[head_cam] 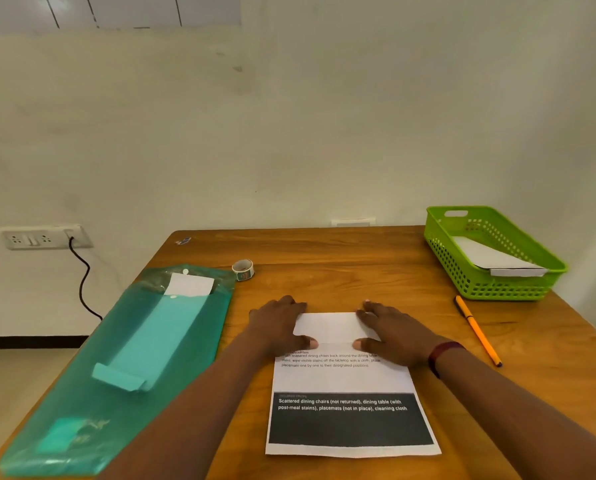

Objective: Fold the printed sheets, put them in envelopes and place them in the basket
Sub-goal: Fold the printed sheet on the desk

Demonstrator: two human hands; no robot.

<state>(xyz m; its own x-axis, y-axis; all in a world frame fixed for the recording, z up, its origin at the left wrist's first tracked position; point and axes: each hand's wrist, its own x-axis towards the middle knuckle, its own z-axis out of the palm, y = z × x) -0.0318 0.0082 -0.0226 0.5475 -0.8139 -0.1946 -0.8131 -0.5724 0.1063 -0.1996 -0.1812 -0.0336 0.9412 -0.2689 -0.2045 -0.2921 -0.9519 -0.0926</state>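
Observation:
A printed sheet (345,379) lies on the wooden table in front of me, its far edge folded over toward me as a blank white flap. My left hand (279,327) presses the flap's left end with flat fingers. My right hand (390,332) presses the right end the same way. A green plastic basket (462,268) stands at the far right with a white envelope (497,259) inside. A translucent green folder (133,358) at the left holds envelopes, one white end (189,284) sticking out at its top.
An orange pen (478,330) lies between the basket and my right arm. A small tape roll (242,269) sits beyond the folder. The wooden table (324,251) ends at a white wall. A wall socket with a black cable (82,282) is at the left.

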